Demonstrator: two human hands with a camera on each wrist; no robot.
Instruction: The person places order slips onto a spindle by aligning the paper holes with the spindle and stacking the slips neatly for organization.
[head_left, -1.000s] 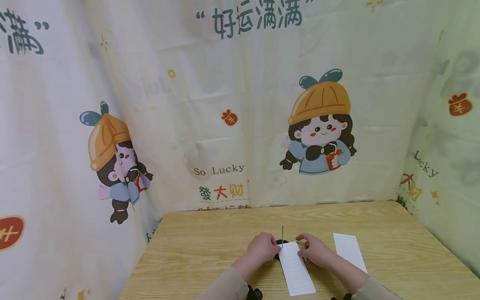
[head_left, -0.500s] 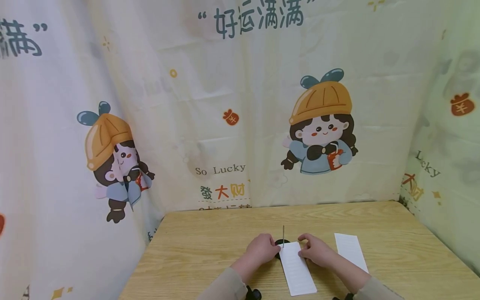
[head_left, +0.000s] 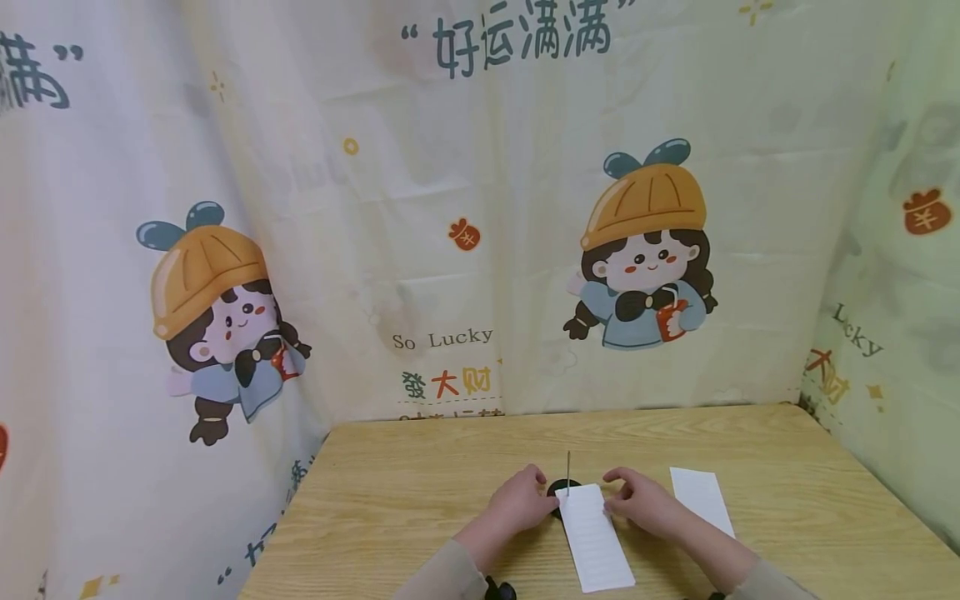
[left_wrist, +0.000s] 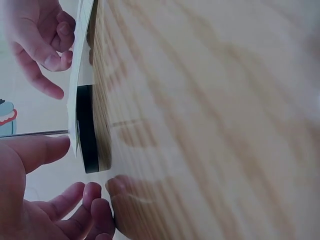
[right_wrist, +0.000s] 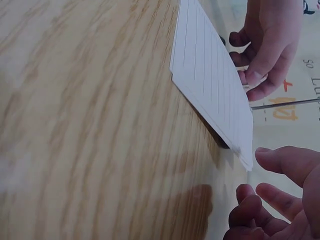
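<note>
A lined white paper slip [head_left: 596, 542] lies over the black round base [head_left: 558, 484] of a bill spike, whose thin upright rod [head_left: 568, 467] rises through the slip near its far edge. More than one sheet edge shows in the right wrist view. Left of the slip is my left hand [head_left: 517, 502], thumb tip at or beside the paper near the rod, other fingers loosely bent below. My right hand [head_left: 647, 502] sits at the slip's right edge, thumb and fingers spread; in the right wrist view its thumb [right_wrist: 280, 160] looks just off the paper corner.
Another white slip [head_left: 703, 500] lies to the right on the wooden table [head_left: 420, 467]. A printed curtain [head_left: 420, 250] hangs behind the table and at both sides. Dark wrist gear [head_left: 500, 590] shows by the left sleeve.
Both hands have eased slightly outward from the slip, and their fingers have spread. The slip stays on the spike. The head view has shifted a little.
</note>
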